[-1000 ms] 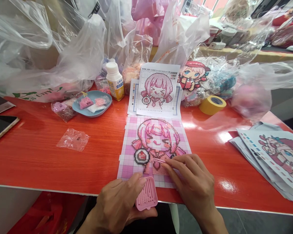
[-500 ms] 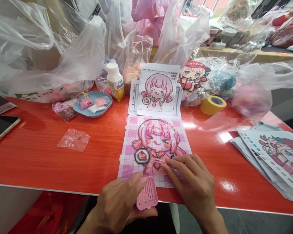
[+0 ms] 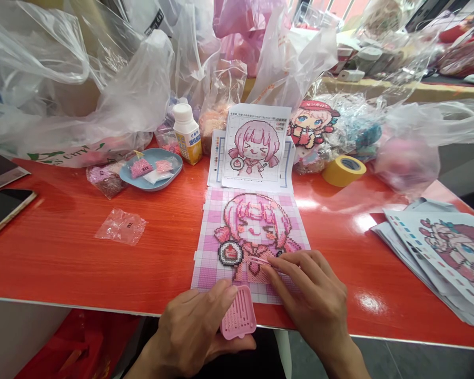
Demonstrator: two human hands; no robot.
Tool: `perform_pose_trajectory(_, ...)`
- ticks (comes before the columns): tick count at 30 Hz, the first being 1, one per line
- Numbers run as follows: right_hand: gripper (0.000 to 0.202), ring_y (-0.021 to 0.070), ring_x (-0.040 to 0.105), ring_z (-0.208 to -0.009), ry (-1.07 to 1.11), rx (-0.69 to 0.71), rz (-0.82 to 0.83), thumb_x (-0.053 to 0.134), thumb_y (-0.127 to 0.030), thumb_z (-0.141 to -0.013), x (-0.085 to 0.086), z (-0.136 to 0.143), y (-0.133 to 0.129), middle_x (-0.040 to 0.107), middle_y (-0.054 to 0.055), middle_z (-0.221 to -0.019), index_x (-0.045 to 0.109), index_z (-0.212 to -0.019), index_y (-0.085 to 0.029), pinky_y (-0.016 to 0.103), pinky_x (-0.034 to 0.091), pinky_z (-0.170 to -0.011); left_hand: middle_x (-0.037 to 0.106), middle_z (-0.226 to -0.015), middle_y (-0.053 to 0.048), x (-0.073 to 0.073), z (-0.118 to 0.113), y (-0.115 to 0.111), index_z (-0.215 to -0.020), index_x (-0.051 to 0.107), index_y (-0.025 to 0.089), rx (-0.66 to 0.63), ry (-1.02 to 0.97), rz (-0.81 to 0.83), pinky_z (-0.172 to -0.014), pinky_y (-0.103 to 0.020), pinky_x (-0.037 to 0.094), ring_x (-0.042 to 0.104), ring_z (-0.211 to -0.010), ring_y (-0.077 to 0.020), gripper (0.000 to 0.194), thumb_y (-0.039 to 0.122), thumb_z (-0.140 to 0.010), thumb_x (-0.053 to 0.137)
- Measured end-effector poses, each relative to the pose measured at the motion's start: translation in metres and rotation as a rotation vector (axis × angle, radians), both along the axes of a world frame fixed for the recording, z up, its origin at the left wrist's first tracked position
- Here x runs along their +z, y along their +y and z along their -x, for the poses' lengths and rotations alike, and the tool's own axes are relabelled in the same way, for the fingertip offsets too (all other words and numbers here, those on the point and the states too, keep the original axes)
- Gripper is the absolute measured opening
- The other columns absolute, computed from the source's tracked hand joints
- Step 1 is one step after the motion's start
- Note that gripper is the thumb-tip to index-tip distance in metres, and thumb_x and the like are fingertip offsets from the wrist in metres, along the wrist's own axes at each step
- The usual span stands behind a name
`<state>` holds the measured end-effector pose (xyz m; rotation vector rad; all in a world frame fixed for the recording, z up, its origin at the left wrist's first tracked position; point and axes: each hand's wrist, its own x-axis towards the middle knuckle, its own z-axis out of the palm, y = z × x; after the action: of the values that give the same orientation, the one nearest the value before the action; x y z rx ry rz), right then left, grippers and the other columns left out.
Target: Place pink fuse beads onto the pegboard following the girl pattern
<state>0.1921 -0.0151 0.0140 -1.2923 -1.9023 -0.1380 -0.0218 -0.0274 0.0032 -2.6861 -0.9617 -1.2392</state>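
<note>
My left hand point(image 3: 199, 318) is closed around a small pink slotted bead tray point(image 3: 239, 312), held at the table's front edge with some beads in its grooves. My right hand point(image 3: 312, 292) pinches pink tweezers point(image 3: 264, 260), whose tips lie over the bead picture. That fuse bead picture point(image 3: 256, 231), a pink-haired figure with a round cake badge, rests on a pegboard point(image 3: 205, 263) with pink and white squares. Whether the tweezers grip a bead is too small to tell. Behind the board, a printed pattern sheet point(image 3: 256, 147) with the same figure is propped up.
Left of the board lie an empty clear bag point(image 3: 122, 226), a blue plate point(image 3: 169, 181) with bead packets, and a phone point(image 3: 8, 210). A white bottle point(image 3: 187, 134) and yellow tape roll point(image 3: 344, 171) stand behind. Printed sheets point(image 3: 442, 252) are stacked right. Plastic bags point(image 3: 130, 89) crowd the back.
Almost nothing differs. Both hands, the tray and the tweezers keep their places; the view has shifted very slightly.
</note>
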Motion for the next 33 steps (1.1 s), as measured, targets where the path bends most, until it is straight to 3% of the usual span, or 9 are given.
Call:
perform_pose_trajectory(8, 0.012, 0.0133, 0.056, -0.073, 0.016, 0.016, -0.002, 0.067, -0.013, -0.081, 0.002, -0.002, -0.001, 0.064, 0.002, -0.077, 0.068, -0.092, -0.018, 0.027, 0.05, -0.065, 0.075, -0.095, -0.016, -0.001, 0.0, 0.0, -0.135, 0.042, 0.005, -0.006, 0.008, 0.012, -0.07, -0.021, 0.059, 0.074, -0.086, -0.0207, 0.072, 0.046, -0.081, 0.068)
perform_pose_trajectory(15, 0.003, 0.0123, 0.055, -0.068, 0.088, 0.278, 0.02, 0.068, -0.019, -0.082, 0.013, -0.006, -0.004, 0.062, 0.001, -0.069, 0.066, -0.085, -0.019, 0.026, 0.05, -0.059, 0.076, -0.091, -0.012, -0.001, 0.0, 0.0, -0.14, 0.036, 0.009, 0.034, -0.005, -0.006, -0.07, -0.02, 0.059, 0.074, -0.079, -0.0191, 0.074, 0.046, -0.083, 0.065)
perform_pose_trajectory(18, 0.009, 0.0115, 0.053, -0.066, 0.083, 0.351, 0.031, 0.07, -0.025, -0.081, 0.013, -0.006, -0.005, 0.062, 0.0, -0.067, 0.064, -0.08, -0.018, 0.025, 0.049, -0.058, 0.075, -0.089, -0.013, -0.001, 0.0, -0.001, -0.14, 0.036, 0.008, 0.054, -0.003, -0.005, -0.07, -0.019, 0.059, 0.075, -0.078, -0.0189, 0.072, 0.045, -0.085, 0.064)
perform_pose_trajectory(26, 0.011, 0.011, 0.053, -0.066, 0.06, 0.316, 0.041, 0.072, -0.026, -0.079, 0.008, -0.005, -0.007, 0.061, -0.001, -0.068, 0.064, -0.079, -0.019, 0.024, 0.046, -0.057, 0.076, -0.092, -0.01, 0.0, 0.0, -0.003, -0.142, 0.035, 0.014, 0.084, -0.011, 0.032, -0.071, -0.02, 0.06, 0.075, -0.08, -0.0191, 0.072, 0.043, -0.084, 0.065)
perform_pose_trajectory(33, 0.011, 0.0115, 0.052, -0.069, 0.041, 0.332, 0.058, 0.072, -0.026, -0.08, 0.006, -0.006, -0.007, 0.061, -0.001, -0.069, 0.063, -0.081, -0.019, 0.025, 0.046, -0.058, 0.076, -0.092, -0.012, 0.0, 0.0, -0.003, -0.14, 0.036, 0.011, 0.073, -0.001, 0.028, -0.071, -0.02, 0.06, 0.074, -0.08, -0.0194, 0.07, 0.044, -0.085, 0.064)
